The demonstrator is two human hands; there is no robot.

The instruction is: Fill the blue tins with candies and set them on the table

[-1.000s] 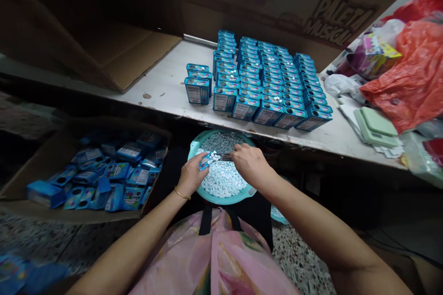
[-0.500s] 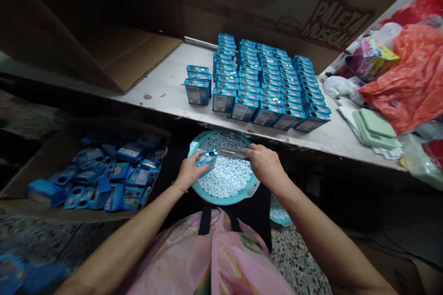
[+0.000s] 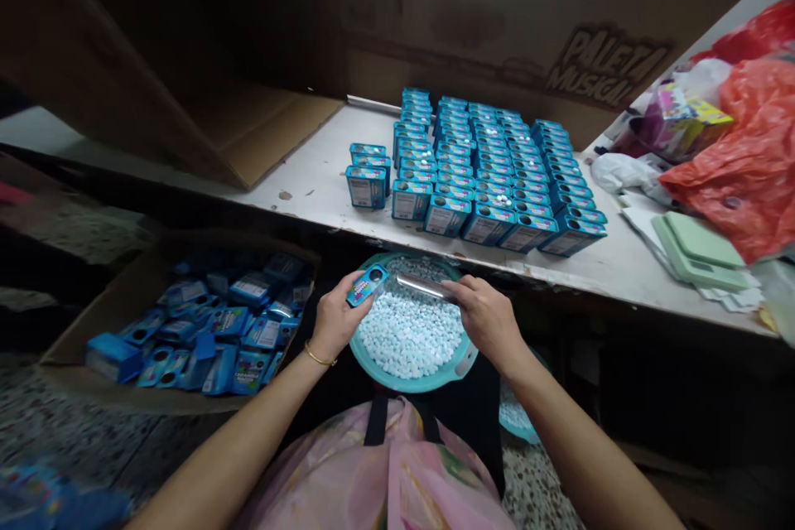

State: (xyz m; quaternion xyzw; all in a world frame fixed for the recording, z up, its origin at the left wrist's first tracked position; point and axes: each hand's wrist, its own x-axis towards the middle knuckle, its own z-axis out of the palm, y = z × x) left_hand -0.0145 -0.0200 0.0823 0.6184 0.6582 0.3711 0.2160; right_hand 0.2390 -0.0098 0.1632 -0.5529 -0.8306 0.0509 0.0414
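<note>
A small blue box (image 3: 366, 285) with a dark round opening on top is gripped in my left hand (image 3: 339, 316), over the left rim of a teal basin. The basin (image 3: 417, 383) rests on my lap and holds many small white candies (image 3: 410, 335). My right hand (image 3: 488, 310) is closed around a metal scoop (image 3: 424, 286), whose end lies over the far part of the basin, a little right of the box. Rows of similar blue boxes (image 3: 448, 215) stand upright on the white table (image 3: 316, 182) beyond.
On the left, a carton (image 3: 68, 377) holds jumbled blue boxes. Big cardboard boxes (image 3: 460, 33) stand behind the table. At the right are a green scale (image 3: 705, 252) and red plastic bags (image 3: 739, 174). Another teal basin (image 3: 525, 431) sits lower down, right of my lap.
The box in my left hand has tilted, and the white candies at its opening no longer show. The scoop has moved slightly away from the box. The whole view has shifted a little.
</note>
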